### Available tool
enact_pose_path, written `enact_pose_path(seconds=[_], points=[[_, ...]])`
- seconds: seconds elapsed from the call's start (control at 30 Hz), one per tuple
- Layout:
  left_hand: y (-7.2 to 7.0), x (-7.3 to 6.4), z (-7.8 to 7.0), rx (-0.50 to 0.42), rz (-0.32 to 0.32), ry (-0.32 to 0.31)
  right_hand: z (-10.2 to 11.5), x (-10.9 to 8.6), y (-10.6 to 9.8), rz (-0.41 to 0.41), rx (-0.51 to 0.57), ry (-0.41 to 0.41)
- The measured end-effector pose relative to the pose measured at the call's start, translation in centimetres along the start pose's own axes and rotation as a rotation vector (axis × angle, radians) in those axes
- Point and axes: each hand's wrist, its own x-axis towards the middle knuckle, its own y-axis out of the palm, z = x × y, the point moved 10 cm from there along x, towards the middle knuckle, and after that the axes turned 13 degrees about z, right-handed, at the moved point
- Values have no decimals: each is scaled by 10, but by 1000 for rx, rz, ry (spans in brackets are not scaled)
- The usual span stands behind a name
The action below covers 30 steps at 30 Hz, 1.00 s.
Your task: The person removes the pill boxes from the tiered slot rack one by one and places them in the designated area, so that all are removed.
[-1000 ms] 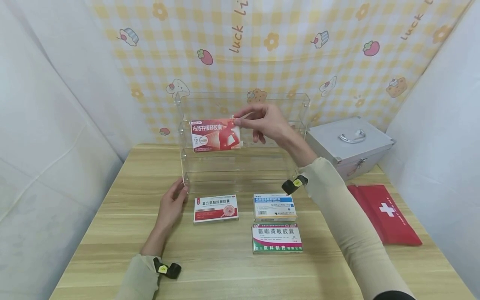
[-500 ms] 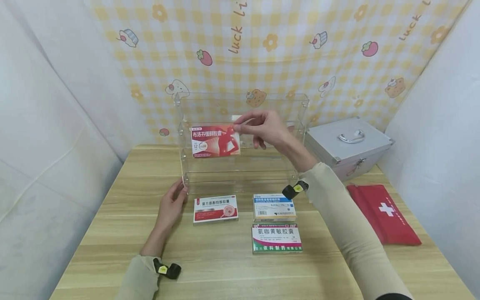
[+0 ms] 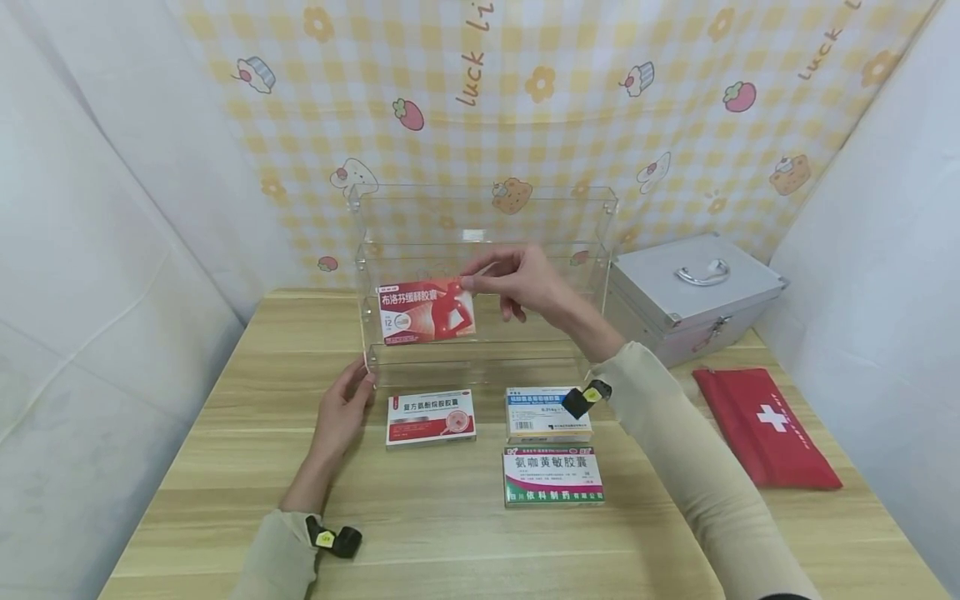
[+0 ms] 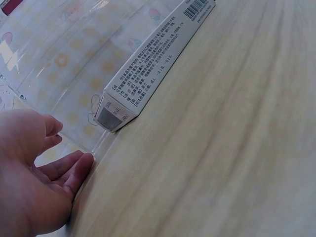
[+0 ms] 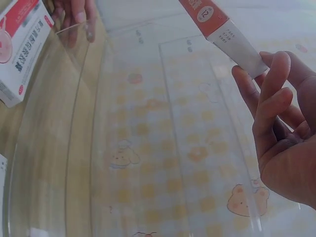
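My right hand (image 3: 528, 283) pinches the right end of a red and white medicine box (image 3: 426, 311), thumb in front. Its printed front faces me, before the middle tiers of a clear acrylic display rack (image 3: 480, 362). In the right wrist view the thumb and fingertips hold the box's white end (image 5: 239, 49). At the rack's lower left front corner, my left hand (image 3: 343, 408) grips the edge with thumb and fingers. Just right of it, a white and red medicine box (image 3: 431, 418) lies on the table; its printed side (image 4: 158, 59) shows in the left wrist view.
A blue and white medicine box (image 3: 549, 417) and a green and white one (image 3: 553, 477) lie in front of the rack. To the right stand a silver case (image 3: 693, 287) and a red first-aid pouch (image 3: 772, 433). A checked curtain (image 3: 480, 108) hangs behind.
My right hand has lowered the red and white medicine box from the rack's upper tiers toward its lower tiers. The left hand stays at the rack's corner.
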Motion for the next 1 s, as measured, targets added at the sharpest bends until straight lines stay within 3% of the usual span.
enact_pose_path(seconds=[0.43,1.0], points=[[-1,0,0,-7,-1,-7,-15,-8,14,6,20,6],[0,0,0,-29,4,29,-68,-24,37,48,33,85]])
